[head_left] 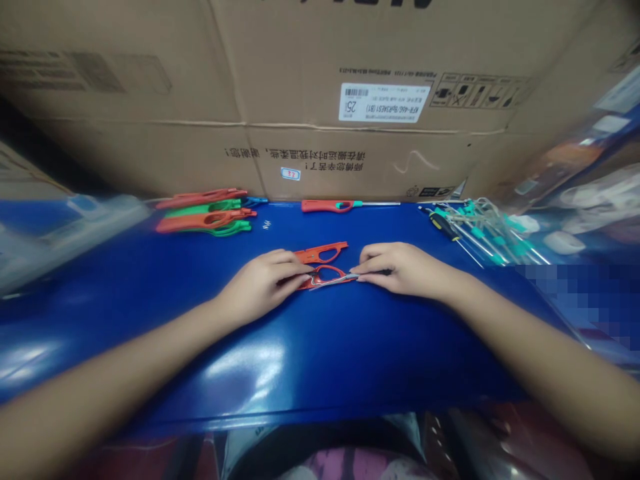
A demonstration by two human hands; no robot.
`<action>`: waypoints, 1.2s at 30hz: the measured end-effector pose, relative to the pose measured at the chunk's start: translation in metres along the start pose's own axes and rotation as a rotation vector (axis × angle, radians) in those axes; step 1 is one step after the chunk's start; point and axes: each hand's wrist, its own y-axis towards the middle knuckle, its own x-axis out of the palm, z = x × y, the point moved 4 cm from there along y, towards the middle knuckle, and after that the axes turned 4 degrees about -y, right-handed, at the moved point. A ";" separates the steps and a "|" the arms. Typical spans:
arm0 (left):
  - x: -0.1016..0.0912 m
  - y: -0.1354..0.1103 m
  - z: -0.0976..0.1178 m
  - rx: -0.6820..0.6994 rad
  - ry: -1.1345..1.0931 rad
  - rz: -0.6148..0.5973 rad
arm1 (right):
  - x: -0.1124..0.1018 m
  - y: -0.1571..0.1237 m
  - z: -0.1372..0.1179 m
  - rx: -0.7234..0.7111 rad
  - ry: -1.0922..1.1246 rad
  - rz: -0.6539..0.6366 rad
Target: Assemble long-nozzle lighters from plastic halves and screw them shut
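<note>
My left hand [265, 280] presses down on a red plastic lighter shell half [327, 275] lying on the blue table [310, 353], its fingers closed over the shell's left end. My right hand [395, 268] pinches a thin metal tube [336, 282] at the shell's right end. A second red shell half [323, 253] lies just behind, touching neither hand.
A pile of red and green shell halves [207, 212] sits at the back left. An assembled red lighter [335, 205] lies at the back centre. Several metal tubes with teal ends and a screwdriver [480, 227] lie at the back right. Large cardboard boxes [310, 100] wall off the back.
</note>
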 end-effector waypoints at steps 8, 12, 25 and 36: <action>0.001 0.000 0.001 -0.006 -0.024 0.003 | -0.004 0.001 -0.013 -0.014 -0.151 -0.017; 0.002 -0.001 0.001 -0.019 -0.037 0.000 | -0.001 0.005 -0.016 0.062 -0.004 0.036; 0.007 0.003 0.006 -0.117 -0.173 0.030 | 0.013 0.010 -0.016 0.448 0.305 -0.073; 0.003 0.001 0.010 -0.012 -0.021 -0.016 | 0.010 0.009 -0.018 0.427 0.296 -0.069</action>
